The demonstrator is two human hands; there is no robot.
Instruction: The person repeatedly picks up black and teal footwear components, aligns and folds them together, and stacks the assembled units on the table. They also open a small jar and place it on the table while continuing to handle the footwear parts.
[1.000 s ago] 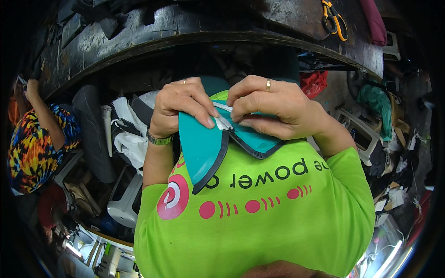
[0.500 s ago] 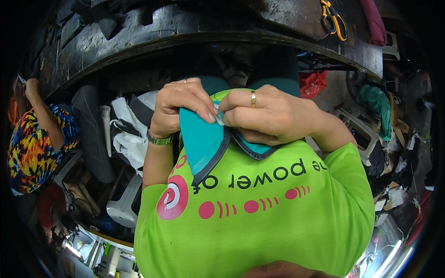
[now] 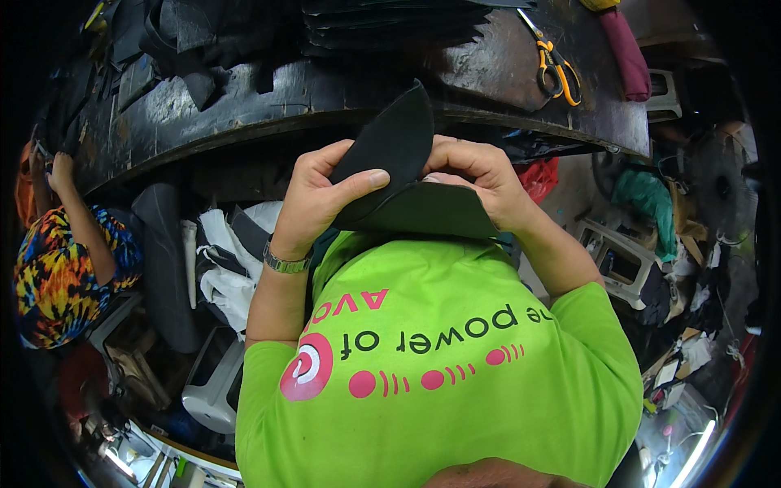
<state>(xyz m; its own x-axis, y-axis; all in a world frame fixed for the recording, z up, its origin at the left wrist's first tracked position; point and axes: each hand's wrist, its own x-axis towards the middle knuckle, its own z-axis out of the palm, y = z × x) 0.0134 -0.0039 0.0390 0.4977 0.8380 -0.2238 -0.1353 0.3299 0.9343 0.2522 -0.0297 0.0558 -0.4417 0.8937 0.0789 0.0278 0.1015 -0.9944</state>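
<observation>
A black, stiff-looking fabric piece (image 3: 390,150) is held up in front of my chest, bent along a seam, one pointed flap standing up and another spreading to the right. My left hand (image 3: 321,191) grips its left side, thumb flat on the black face and fingers behind. My right hand (image 3: 480,175) pinches it near the inner corner where the flaps meet; its fingertips are partly hidden behind the cloth. The teal face seen earlier is turned away.
Across the front runs a dark worn workbench (image 3: 268,98). On it lie orange-handled scissors (image 3: 559,73), a stack of black sheets (image 3: 390,24) and a maroon cloth roll (image 3: 625,57). At left sits another person in a patterned shirt (image 3: 65,268). Plastic stools (image 3: 618,252) and scraps stand around.
The fabric piece has been turned over, from its teal face with dark edging to its black face. Both hands have regripped it, and the view takes in more of the bench.
</observation>
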